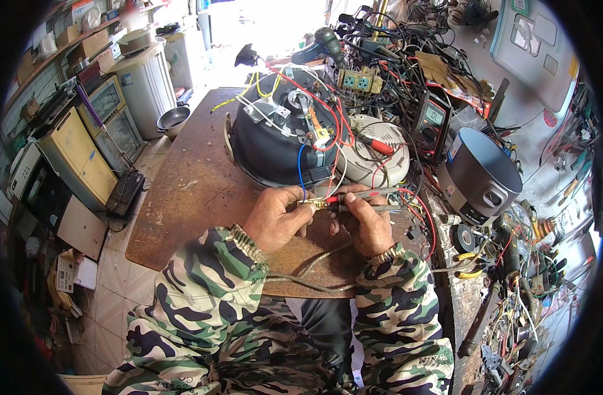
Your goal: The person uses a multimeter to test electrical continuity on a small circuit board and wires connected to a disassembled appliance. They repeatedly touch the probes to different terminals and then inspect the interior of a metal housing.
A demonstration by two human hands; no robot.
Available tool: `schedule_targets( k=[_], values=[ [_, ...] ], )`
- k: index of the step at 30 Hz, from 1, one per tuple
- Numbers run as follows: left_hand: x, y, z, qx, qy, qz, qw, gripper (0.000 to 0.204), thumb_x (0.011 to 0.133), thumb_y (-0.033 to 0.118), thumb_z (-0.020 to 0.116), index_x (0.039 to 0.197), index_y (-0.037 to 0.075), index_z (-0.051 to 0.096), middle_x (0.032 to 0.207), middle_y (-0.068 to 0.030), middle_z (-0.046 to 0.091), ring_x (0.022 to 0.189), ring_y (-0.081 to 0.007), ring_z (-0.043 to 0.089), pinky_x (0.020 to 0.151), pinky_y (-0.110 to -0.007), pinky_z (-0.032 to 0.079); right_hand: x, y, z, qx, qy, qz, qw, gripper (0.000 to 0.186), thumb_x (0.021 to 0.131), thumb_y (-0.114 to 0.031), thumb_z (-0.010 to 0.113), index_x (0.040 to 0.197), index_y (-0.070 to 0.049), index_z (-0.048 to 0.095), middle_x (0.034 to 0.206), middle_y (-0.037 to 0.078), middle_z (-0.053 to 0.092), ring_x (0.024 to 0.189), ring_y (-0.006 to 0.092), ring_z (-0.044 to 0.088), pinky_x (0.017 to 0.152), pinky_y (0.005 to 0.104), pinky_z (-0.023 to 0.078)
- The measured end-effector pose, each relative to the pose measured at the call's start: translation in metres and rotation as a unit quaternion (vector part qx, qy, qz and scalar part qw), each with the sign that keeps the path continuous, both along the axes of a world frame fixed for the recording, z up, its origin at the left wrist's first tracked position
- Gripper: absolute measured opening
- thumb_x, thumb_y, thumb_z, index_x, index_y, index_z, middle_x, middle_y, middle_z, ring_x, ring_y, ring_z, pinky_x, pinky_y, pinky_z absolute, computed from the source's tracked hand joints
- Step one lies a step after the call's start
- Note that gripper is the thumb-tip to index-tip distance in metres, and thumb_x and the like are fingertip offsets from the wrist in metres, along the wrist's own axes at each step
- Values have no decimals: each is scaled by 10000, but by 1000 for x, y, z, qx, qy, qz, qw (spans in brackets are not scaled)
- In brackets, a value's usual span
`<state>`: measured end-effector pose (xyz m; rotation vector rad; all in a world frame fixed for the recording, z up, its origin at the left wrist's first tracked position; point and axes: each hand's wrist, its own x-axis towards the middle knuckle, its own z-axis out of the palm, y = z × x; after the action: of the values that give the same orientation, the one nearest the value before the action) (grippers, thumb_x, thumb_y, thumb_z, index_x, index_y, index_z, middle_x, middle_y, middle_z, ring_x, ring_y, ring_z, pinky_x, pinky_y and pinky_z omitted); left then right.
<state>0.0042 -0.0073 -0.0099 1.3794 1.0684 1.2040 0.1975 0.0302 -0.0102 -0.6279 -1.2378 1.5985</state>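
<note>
My left hand (280, 216) pinches a small brass-coloured connector (320, 204), where a blue wire (301, 164) comes down from the appliance. Two slim test probes (375, 193) lie in my right hand (367, 227), their tips at the connector; a red collar shows near one tip. Fingers hide exactly where they touch. Just beyond both hands, an upturned black rice-cooker-like body (268, 148) shows its underside, with red, white and yellow wires and metal brackets. A round off-white base cover (374, 151) rests to its right. Behind that stands a multimeter (433, 118) with a lit screen.
A grey cord (308, 288) crosses the front of the wooden table (176, 197). To the right are an inner pot (478, 174), black tape (463, 238) and yellow-handled pliers (469, 266). Cables and a socket block (361, 81) pile up behind. Cabinets (78, 158) line the left.
</note>
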Motion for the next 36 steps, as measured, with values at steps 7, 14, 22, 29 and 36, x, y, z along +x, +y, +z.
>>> schedule_targets(
  k=[7, 14, 22, 29, 36],
  values=[
    [-1, 1, -2, -6, -3, -4, 1000, 209, 931, 103, 603, 1038, -71, 647, 740, -33, 617, 589, -73, 565, 535, -221, 470, 4, 5, -6, 2, 4, 14, 1000, 283, 946, -175, 543, 1076, 75, 575, 924, 164, 646, 753, 223, 643, 577, 324, 541],
    [-1, 0, -2, -4, -11, 0, 1000, 181, 927, 102, 597, 1003, -54, 650, 730, -22, 608, 583, -64, 554, 528, -217, 467, 2, 5, -5, 6, 3, 17, 1000, 280, 945, -174, 549, 1076, 72, 578, 923, 161, 647, 754, 221, 638, 585, 325, 534],
    [1, 0, -2, -1, -8, 11, 1000, 163, 922, 77, 597, 1003, -53, 653, 741, -25, 618, 591, -70, 569, 530, -226, 476, 3, 3, -6, -20, 5, 14, 1000, 253, 954, -162, 549, 1087, 48, 595, 949, 144, 651, 782, 206, 636, 591, 328, 532],
    [0, 2, -3, 7, 0, 7, 1000, 158, 923, 78, 603, 1007, -47, 653, 751, -29, 625, 592, -71, 576, 527, -233, 484, 7, 7, -8, -10, 22, 34, 999, 230, 943, -136, 564, 1090, 38, 597, 931, 145, 657, 738, 206, 630, 567, 326, 516],
    [-2, 0, -2, 12, 2, 12, 1000, 173, 922, 75, 601, 1028, -51, 652, 753, -32, 632, 589, -68, 576, 525, -230, 481, 4, 5, -9, 0, 45, -20, 999, 241, 925, -146, 529, 1052, 46, 601, 917, 162, 656, 764, 222, 635, 605, 344, 523]
  ],
)
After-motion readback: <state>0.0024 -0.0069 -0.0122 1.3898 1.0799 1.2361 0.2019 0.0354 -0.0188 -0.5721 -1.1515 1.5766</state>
